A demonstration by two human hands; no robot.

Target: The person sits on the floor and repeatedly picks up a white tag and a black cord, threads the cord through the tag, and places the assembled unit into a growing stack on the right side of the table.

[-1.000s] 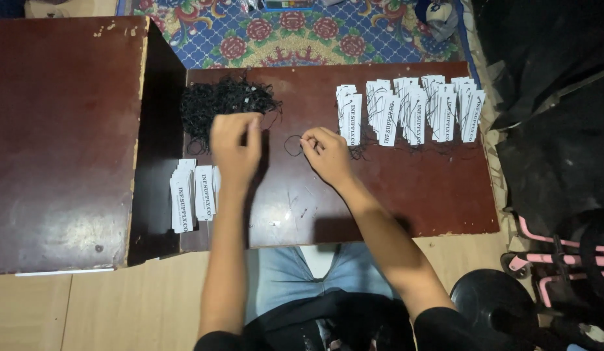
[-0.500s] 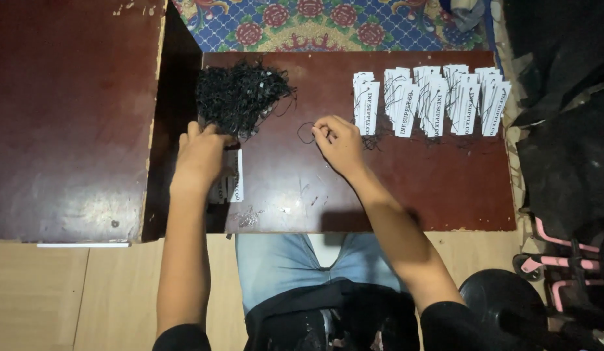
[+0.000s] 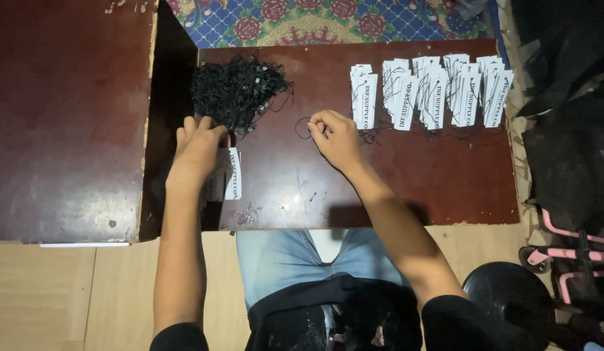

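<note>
Reaching down to about eight o'clock on the low dark table (image 3: 393,188), the left hand (image 3: 198,146) now lies flat over the small stack of white paper tags (image 3: 231,172) at the near-left corner — a second ago it hovered higher, near the black string pile (image 3: 237,91), and half a second ago it was already dropping onto that stack. The shift suggests, as a judgement, that a fresh tag is being fetched to meet the string. Its fingers are spread and pressed down on the stack; whether a tag is pinched beneath the palm I cannot tell. The right hand (image 3: 334,133) has barely moved and sits near the table's centre, thumb and forefinger closed narrowly on a thin black string loop (image 3: 304,127) that curls out toward nine o'clock from the fingertips. The one tag showing beside the left hand lies with its long axis running twelve to six, its print reading along that line. At one to two o'clock, the row of finished tags (image 3: 432,91) stands in overlapping bundles, each long axis also twelve to six, strings trailing toward the near edge. The string pile sits at eleven o'clock, just beyond the left fingertips.
</note>
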